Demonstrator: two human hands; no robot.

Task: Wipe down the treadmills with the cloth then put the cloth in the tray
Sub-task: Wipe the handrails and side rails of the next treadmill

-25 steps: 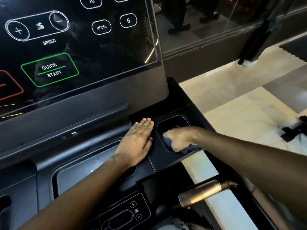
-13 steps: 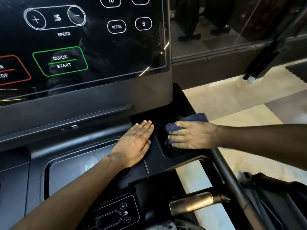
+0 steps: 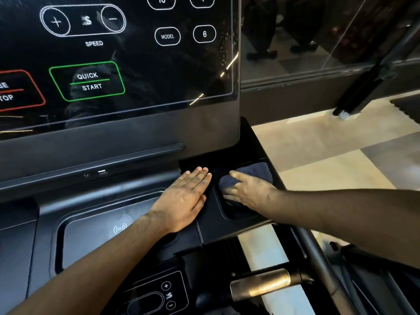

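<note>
Right hand (image 3: 247, 192), fingers straight, presses cloth (image 3: 256, 172) over the cup recess (image 3: 236, 215); left hand (image 3: 184, 201) lies flat, released. Apply even pressure into recess corners.

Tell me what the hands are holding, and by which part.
Nothing is gripped. The right hand presses the cloth flat on its near half; the left hand rests flat on the console.

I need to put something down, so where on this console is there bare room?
The charging pad is bare, bordered by its raised rim, the USB port above and the left forearm on its right. Crowded: the cup holder, filled by the cloth and the right hand, and the ledge beside it under the left hand.
</note>
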